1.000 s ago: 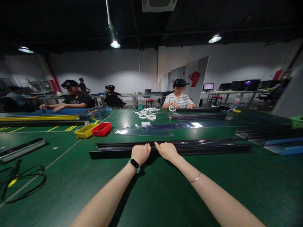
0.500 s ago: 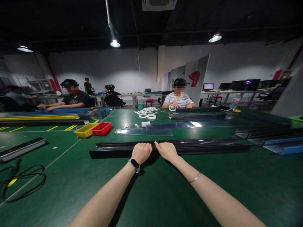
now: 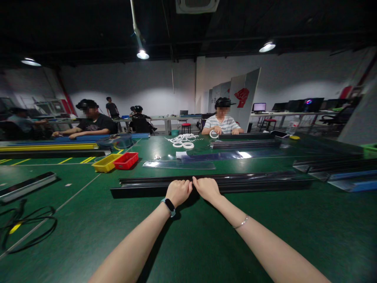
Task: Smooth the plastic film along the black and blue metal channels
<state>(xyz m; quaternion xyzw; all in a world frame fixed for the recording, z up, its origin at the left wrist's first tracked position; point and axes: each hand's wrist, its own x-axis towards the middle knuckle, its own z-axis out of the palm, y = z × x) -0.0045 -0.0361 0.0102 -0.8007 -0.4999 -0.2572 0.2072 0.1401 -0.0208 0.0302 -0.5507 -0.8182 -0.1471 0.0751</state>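
Note:
A long black channel profile [image 3: 259,185] lies crosswise on the green table in front of me. Over its middle, my left hand [image 3: 179,191] and my right hand [image 3: 206,188] are side by side, thumbs almost meeting. Both have their fingers curled closed, knuckles up. The fingertips are turned away from me, so whatever they pinch inside the channel is hidden. A dark watch is on my left wrist and a thin bracelet on my right forearm. Shiny, film-like reflections show along the channel's right half.
Beyond the profile lie clear plastic strips [image 3: 179,164], white tape rolls [image 3: 187,145] and curled white strips [image 3: 184,138]. A yellow bin [image 3: 106,163] and a red bin [image 3: 126,160] stand left. Blue-and-black profiles [image 3: 353,181] lie right, black cable [image 3: 32,228] left. A co-worker [image 3: 222,122] sits opposite.
My left hand has shifted slightly right and down, closer to the right hand. The right hand stays nearly in place. At the left, a co-worker's arms have moved a little right.

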